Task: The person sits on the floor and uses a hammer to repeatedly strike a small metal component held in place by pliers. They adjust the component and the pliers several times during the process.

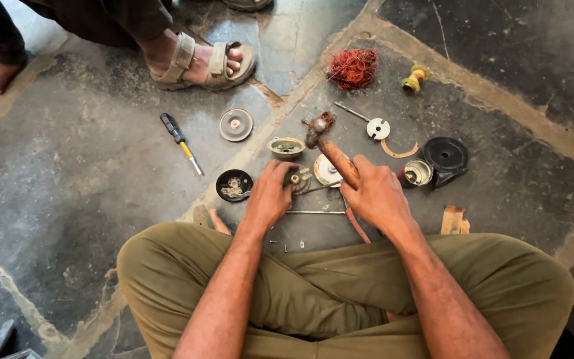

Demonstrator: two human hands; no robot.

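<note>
I note the left hand (pixel 268 198) pinning a small metal part (pixel 296 179) to the floor, steadying it while the right hand (pixel 377 196), closed around the hammer (pixel 330 153), angles its head toward 11 o'clock.

A floor-level repair workshop: motor parts, copper wire (pixel 353 68) and a screwdriver (pixel 180 141) strewn on stone floor (pixel 68 199).
</note>
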